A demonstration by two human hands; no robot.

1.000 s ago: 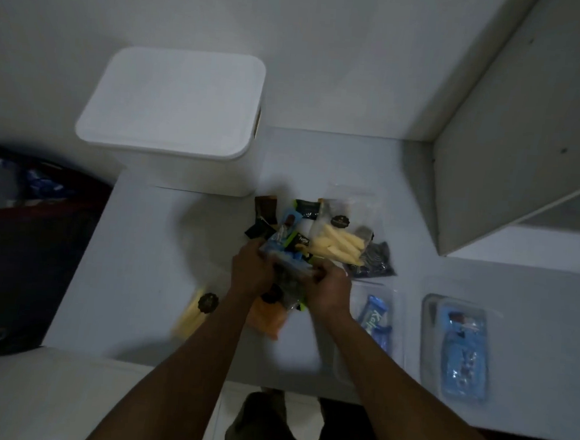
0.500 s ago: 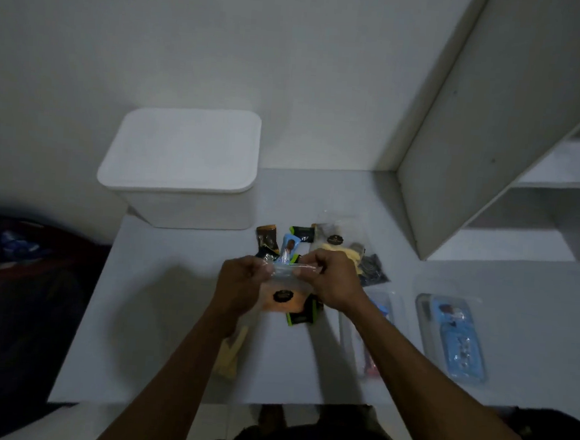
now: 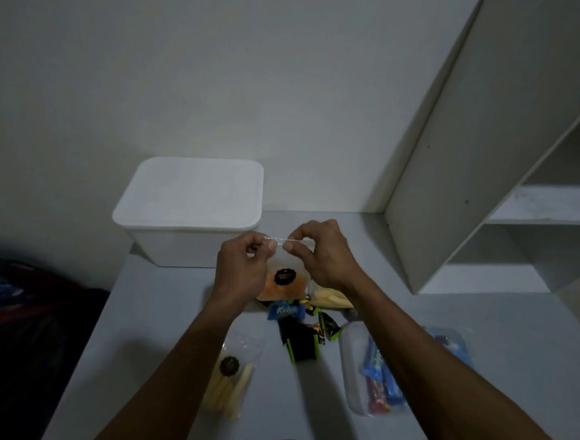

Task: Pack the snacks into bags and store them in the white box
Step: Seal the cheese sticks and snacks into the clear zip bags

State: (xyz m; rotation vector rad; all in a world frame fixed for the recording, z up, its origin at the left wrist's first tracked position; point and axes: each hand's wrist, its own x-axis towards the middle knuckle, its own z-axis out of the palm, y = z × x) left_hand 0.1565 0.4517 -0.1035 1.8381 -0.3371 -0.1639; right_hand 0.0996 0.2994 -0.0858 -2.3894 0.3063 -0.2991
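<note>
1. Bag (image 3: pixel 286 271) of clear plastic, held up above the table (image 3: pixel 158 313); orange snack inside with a round black label on it. Top strip of the bag runs level between the two hands.
2. Left hand (image 3: pixel 242 271) pinches the left end of the top strip, thumb and forefinger pressed together on it, other fingers curled under.
3. Right hand (image 3: pixel 324 253) pinches the strip toward the right, fingertips closed on it. The bag hangs below both pinches, its body between the wrists.
4. White box (image 3: pixel 189 209) as landmark: lid on, standing at the table's back left corner against the wall. The bag is just right of the box's front right corner, in front of it, not touching as far as I can tell.
5. Right of the box, a shelf unit (image 3: pixel 489 199) stands on the table; bare table between them behind the hands.
6. In front of the box, bare table down to a bag of pale sticks (image 3: pixel 227 384) near the front edge.
7. Front-right of the box, under the held bag: loose wrapped snacks (image 3: pixel 302 337), dark with green edges, one blue. A second bag of pale sticks (image 3: pixel 331 298) is partly hidden by the right wrist.
8. Farther right, a clear bag with blue and red packets (image 3: pixel 378 380) lies flat, partly under the right forearm.
</note>
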